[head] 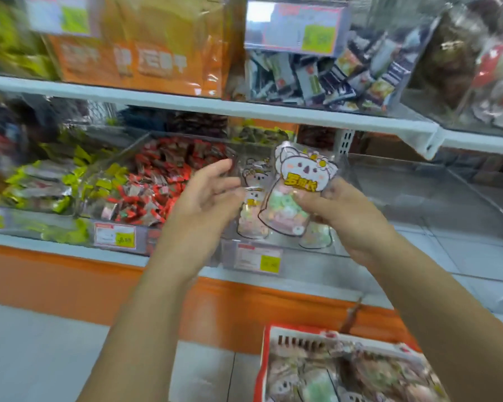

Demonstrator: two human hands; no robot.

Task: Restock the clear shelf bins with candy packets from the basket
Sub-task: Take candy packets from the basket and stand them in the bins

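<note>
My right hand (336, 208) grips a bear-shaped candy packet (292, 195) with a white bear face, a yellow label and pastel sweets, held upright over a clear shelf bin (343, 248). Similar bear packets (251, 216) lie inside that bin, behind and below the held one. My left hand (208, 195) hovers just left of the packet with its fingers spread and nothing in it. The red-rimmed basket (266, 361) stands on the floor at the bottom right, with more bear packets (317, 381) in it.
Left of the bin, clear bins hold red-wrapped sweets (154, 184) and yellow-green packets (44, 184). Price tags (115, 237) hang on the bin fronts. The upper shelf (186, 104) carries orange bags (140, 47) and dark packets (325, 76). A clear bin (436, 192) stands to the right.
</note>
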